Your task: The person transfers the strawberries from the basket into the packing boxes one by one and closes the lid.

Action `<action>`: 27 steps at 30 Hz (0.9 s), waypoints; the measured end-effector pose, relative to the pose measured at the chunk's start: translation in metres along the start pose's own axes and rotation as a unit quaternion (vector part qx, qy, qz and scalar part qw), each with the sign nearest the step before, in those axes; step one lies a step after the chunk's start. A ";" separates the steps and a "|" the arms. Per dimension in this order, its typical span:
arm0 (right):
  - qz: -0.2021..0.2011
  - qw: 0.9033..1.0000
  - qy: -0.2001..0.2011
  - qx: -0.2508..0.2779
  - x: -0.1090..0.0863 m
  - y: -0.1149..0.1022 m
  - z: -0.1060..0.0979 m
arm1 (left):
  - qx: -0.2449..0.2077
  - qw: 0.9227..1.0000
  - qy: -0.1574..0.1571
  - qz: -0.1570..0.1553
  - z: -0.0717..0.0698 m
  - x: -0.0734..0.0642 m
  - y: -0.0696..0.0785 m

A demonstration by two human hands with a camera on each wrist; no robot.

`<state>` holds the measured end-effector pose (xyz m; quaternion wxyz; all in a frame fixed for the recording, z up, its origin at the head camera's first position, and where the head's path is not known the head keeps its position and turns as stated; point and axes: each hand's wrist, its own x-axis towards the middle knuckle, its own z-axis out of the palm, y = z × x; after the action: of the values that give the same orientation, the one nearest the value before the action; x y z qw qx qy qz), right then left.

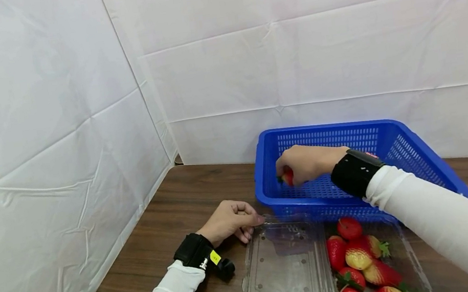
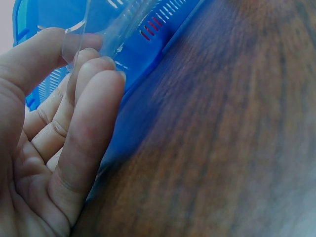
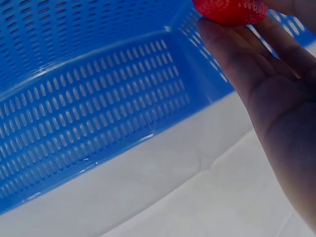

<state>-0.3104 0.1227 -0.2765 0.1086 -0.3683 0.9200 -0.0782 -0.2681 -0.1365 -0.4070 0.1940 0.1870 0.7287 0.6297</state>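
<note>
My right hand is inside the blue basket, near its left end, and grips a red strawberry with green leaves. The right wrist view shows that strawberry between thumb and fingers. My left hand pinches the far left corner of the clear plastic clamshell's lid between thumb and fingers; the left wrist view shows the clear edge there. The lid lies opened out to the left. In the clamshell's right half sit several red and yellowish strawberries.
Dark wooden tabletop lies under everything. White cloth walls rise behind and on the left. The basket's near wall stands right against the far edge of the clamshell. My right forearm reaches across above the basket's rim.
</note>
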 end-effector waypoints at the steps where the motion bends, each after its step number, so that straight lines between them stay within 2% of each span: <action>1: -0.006 1.000 0.008 0.005 -0.002 0.001 -0.001 | 0.000 1.000 0.000 0.001 0.000 0.000 0.000; 7: -0.021 0.998 0.045 0.030 -0.013 0.008 -0.006 | -0.002 1.000 -0.002 0.001 0.000 0.000 0.000; 16: -0.034 0.995 0.075 0.060 -0.031 0.009 -0.011 | 0.001 1.000 0.001 0.002 -0.002 -0.001 0.000; 27: -0.009 0.990 0.116 0.077 -0.059 0.010 -0.015 | -0.001 1.000 -0.005 0.004 0.002 0.002 0.000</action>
<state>-0.2796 0.1717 -0.2556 0.0282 -0.3559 0.9141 -0.1922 -0.2690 -0.1341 -0.4075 0.1957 0.1930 0.7263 0.6300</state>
